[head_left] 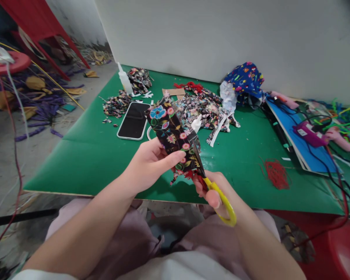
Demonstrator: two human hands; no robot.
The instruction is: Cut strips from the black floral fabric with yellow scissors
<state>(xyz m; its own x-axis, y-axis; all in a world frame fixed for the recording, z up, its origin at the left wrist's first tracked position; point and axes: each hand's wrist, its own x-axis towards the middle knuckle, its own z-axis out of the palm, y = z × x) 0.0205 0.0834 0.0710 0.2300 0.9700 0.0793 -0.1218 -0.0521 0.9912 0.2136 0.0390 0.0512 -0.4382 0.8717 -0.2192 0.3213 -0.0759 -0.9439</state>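
Note:
My left hand [151,163] is closed on a piece of black floral fabric [175,136], its thumb pressed on the printed face. Yellow-handled scissors [223,204] are in my right hand [211,192]. Their dark blades lie along the right edge of the fabric, pointing up and away from me. A little red material shows under the fabric near my right fingers, and I cannot make out what it is. Behind the fabric, a heap of floral fabric pieces [205,109] lies on the green table [105,159]. A white nozzle tip stands close beside the blades.
A phone [133,121] lies left of my hands, near a white glue bottle [124,81] and small cut scraps [116,104]. Red threads [276,174] lie to the right. Beyond them are a blue folder [300,136], a purple device [310,133] and cables. A blue patterned cloth bundle [246,81] sits by the wall.

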